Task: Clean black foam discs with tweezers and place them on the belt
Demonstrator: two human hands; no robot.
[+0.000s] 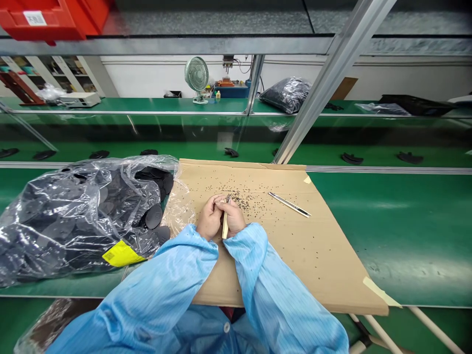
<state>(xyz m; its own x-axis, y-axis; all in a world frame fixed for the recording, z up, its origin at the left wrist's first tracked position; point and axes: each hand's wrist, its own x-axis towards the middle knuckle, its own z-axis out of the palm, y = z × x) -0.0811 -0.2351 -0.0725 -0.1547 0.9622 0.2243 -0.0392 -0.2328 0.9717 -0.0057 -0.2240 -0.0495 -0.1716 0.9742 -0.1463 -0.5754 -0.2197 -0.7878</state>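
Observation:
My right hand (234,218) is closed around a small hand tool with a cream handle (225,227), which looks like a pair of nippers. The tool's metal head (228,198) points away from me. Against it, my left hand (209,218) is closed with its fingers curled in. Whatever the left fingers hold is hidden. Both hands are just above a cardboard sheet (295,246). Many tiny black scraps (241,199) are scattered on the cardboard beyond my hands. To their right lies a slim utility knife (289,204).
A clear plastic bag (73,221) of flat black parts sits on the left, its opening toward the cardboard. Black curved pieces (352,159) lie spaced along the green strip behind. A slanted metal post (313,98) rises at the right. A red bin (55,19) is above left.

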